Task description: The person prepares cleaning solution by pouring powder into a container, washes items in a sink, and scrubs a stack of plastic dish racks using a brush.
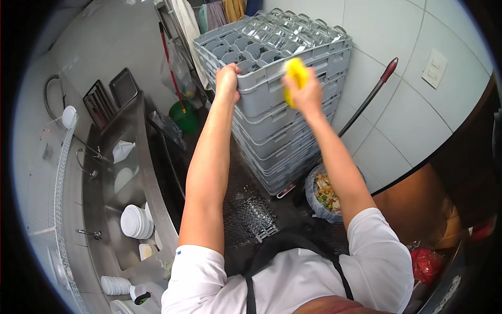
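Note:
A tall stack of grey plastic glass racks (pixel 264 107) stands in front of me. Upturned clear glasses (pixel 285 31) fill the back and right of the top rack, while several compartments at its front left show no glass standing up in them. My left hand (pixel 228 82) is closed around the top rack's near left corner. In my right hand (pixel 306 94) is a yellow sponge (pixel 296 78), held against or just in front of the rack's near side; slight blur hides whether they touch.
To the left runs a steel sink (pixel 162 209) with stacked white plates (pixel 137 222) and bowls (pixel 115 286). A lined bin of food scraps (pixel 325 193) stands right of the stack. A dark-handled pole (pixel 368 97) leans on the wall; a green bucket (pixel 184 118) stands behind left.

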`<action>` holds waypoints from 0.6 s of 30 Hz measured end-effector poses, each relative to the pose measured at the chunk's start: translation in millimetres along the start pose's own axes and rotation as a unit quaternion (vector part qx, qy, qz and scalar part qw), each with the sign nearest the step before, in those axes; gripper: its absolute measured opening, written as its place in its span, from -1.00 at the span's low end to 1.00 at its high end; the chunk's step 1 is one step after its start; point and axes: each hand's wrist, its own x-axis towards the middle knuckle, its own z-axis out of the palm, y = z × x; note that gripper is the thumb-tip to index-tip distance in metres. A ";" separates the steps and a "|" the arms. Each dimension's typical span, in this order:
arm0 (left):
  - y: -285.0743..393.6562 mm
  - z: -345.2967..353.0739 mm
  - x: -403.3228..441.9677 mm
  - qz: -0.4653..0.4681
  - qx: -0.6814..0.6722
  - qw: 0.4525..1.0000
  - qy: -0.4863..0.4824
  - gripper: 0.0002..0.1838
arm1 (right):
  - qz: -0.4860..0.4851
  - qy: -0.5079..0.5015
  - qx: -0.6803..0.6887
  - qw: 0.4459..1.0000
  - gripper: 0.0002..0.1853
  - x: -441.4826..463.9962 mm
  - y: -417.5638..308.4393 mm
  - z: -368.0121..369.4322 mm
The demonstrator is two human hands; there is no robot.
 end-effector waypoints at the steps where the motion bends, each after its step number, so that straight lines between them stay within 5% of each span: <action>1: -3.3 -2.4 5.5 0.004 0.005 1.000 0.001 -0.33 | 0.113 0.039 0.031 0.992 -0.57 16.4 14.7 -8.9; 3: -5.3 -7.1 1.2 0.009 0.002 1.000 0.015 -0.36 | 0.182 0.047 0.043 0.981 -0.54 37.0 46.2 -18.6; 9: 3.4 2.9 -13.4 0.028 -0.014 0.999 0.022 -0.68 | -0.051 -0.026 0.002 0.998 -0.46 -12.7 39.0 -4.1; 13: 9.4 8.8 -28.9 0.016 -0.017 0.999 0.033 -0.84 | 0.192 0.107 0.019 0.975 -0.54 53.2 100.4 -38.9; 18: 10.4 8.5 -25.4 0.019 -0.035 0.999 0.015 -0.88 | 0.045 -0.008 0.039 0.998 -0.53 -4.7 52.8 -11.3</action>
